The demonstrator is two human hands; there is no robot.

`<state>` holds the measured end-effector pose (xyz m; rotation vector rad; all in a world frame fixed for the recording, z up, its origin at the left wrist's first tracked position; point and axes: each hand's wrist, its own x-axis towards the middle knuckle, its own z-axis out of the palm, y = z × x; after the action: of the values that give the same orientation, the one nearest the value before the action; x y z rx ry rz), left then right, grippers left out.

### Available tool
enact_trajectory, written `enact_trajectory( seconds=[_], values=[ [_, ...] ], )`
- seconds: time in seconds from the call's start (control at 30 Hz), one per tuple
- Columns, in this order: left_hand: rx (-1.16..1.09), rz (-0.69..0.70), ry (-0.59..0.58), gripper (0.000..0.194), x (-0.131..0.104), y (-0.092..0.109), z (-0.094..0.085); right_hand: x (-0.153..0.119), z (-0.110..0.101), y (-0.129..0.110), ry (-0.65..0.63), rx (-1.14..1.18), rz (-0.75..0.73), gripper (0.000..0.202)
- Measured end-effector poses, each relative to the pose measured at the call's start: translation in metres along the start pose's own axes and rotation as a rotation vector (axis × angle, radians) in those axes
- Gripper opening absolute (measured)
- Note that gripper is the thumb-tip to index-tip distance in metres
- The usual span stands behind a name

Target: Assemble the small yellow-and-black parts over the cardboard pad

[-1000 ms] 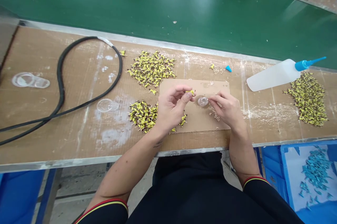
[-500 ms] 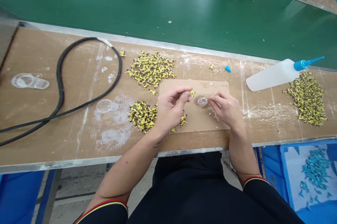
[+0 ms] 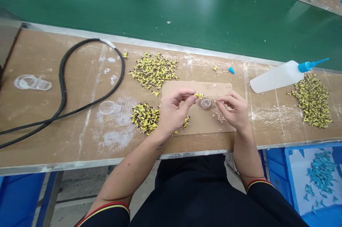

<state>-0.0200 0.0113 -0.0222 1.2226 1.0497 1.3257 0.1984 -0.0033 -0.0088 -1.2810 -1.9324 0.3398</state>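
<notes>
My left hand [image 3: 175, 110] pinches a tiny yellow figure [image 3: 198, 95] between thumb and forefinger, held above a cardboard sheet [image 3: 197, 127]. My right hand [image 3: 233, 109] is closed in a pinch on a tiny pale piece [image 3: 214, 100], too small to make out its shape. Between the two hands stands a small clear round cup [image 3: 205, 104] on the sheet. Just below my right fingers lie several loose pale pieces [image 3: 219, 116]. One pile of yellow figures [image 3: 145, 117] is partly hidden behind my left hand.
Another heap of yellow figures [image 3: 155, 70] lies farther back. A white squeeze bottle [image 3: 278, 77] lies at the right beside a further heap [image 3: 315, 102]. A black cable [image 3: 62, 74] loops at left. Blue pieces [image 3: 320, 170] fill a blue bin [image 3: 291, 180] at lower right.
My right hand has drawn back to the right from the cup with the pale piece. The yellow figure in my left hand shows more fully, pointing right.
</notes>
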Motion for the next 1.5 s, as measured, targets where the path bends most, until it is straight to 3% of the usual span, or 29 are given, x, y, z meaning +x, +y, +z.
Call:
enact_trajectory(
  seconds=[0.2,0.4,0.7,1.2,1.5],
  values=[
    [0.172,0.226,-0.135,0.007,-0.003,0.003,0.002,-0.001,-0.001,-0.011,0.108,0.06,0.008,0.008],
    [0.265,0.303,-0.238,0.011,-0.009,0.007,0.008,-0.002,0.001,-0.016,0.103,0.134,-0.049,0.009],
    [0.26,0.344,-0.183,0.016,-0.016,0.005,0.014,-0.002,0.006,-0.021,-0.017,0.172,-0.024,0.01],
    [0.251,0.305,-0.193,0.016,-0.017,0.006,0.014,-0.002,0.01,-0.024,-0.038,0.13,-0.026,0.011],
    [0.272,0.358,-0.189,0.017,-0.017,0.006,0.014,-0.001,0.012,-0.024,-0.028,0.137,-0.05,0.012]
  ],
)
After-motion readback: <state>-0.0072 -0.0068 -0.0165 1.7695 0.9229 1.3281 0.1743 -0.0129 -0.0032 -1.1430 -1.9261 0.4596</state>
